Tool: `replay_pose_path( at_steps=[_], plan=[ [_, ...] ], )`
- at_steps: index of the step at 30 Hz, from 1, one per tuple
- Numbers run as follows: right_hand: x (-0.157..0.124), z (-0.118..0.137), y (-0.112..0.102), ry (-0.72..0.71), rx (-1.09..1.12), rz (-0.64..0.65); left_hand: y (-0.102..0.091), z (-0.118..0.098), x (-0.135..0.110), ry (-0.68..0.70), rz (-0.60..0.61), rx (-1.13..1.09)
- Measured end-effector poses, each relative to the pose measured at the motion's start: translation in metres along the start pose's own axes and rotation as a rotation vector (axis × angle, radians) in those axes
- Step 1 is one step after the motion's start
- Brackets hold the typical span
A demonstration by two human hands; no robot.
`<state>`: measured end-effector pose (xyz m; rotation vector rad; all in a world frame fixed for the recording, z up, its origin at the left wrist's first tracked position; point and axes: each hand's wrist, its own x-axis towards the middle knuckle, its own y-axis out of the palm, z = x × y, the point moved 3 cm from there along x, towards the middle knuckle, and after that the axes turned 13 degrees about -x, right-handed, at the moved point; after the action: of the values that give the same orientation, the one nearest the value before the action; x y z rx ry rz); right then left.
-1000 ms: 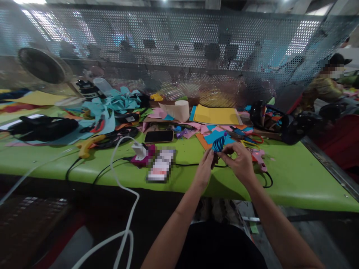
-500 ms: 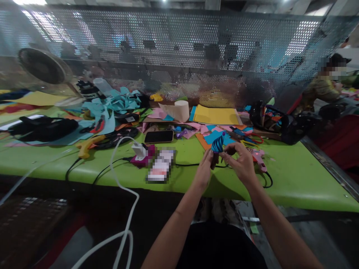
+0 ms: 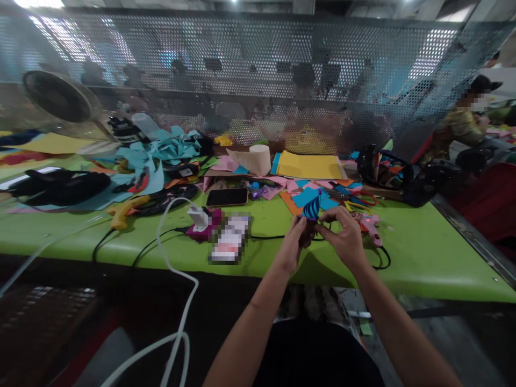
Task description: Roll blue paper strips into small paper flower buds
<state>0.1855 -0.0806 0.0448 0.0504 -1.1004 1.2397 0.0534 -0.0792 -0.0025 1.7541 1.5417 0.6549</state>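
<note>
A small blue swirled cone point(image 3: 311, 208) with dark stripes and a purple tip stands point up above the front of the green table. My left hand point(image 3: 295, 241) is closed round its lower part from the left, and the fingers hide most of the base. From the right, my right hand point(image 3: 343, 235) pinches at the cone's lower right edge with thumb and fingertips. Whether a small piece sits between those fingertips is too small to tell. Just beyond the right hand lies a pink glue gun point(image 3: 370, 226) with a red light.
Blue paper scraps point(image 3: 308, 197) and yellow sheets point(image 3: 310, 165) lie behind my hands. To the left are a lit phone point(image 3: 230, 239), a purple power socket point(image 3: 205, 228), a dark phone point(image 3: 228, 197) and a yellow glue gun point(image 3: 124, 211). Cables cross the green table point(image 3: 435, 252). A co-worker point(image 3: 463, 118) sits far right.
The cone has turned and tilted slightly in my left hand, its purple tip now a little lower and further left. My right fingertips have shifted slightly left with it.
</note>
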Motion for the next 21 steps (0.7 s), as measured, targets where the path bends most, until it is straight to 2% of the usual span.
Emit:
replay_pose_path(
  at_steps=[3,8,15,21],
  plan=[
    [0.0008,0.0014,-0.0013,-0.048,-0.006,-0.018,0.0001,-0.0004,0.0002,-0.001,0.003,0.007],
    [0.0024,0.0005,-0.0028,-0.049,0.000,-0.011,0.0009,-0.0009,0.0006,-0.013,0.015,-0.001],
    [0.0043,0.0034,-0.0034,-0.007,0.084,0.024,0.0012,-0.0007,-0.0011,-0.019,-0.063,-0.021],
    [0.0042,0.0028,-0.0001,-0.080,0.057,-0.005,-0.0012,0.0015,-0.0013,-0.012,-0.024,0.001]
  ],
)
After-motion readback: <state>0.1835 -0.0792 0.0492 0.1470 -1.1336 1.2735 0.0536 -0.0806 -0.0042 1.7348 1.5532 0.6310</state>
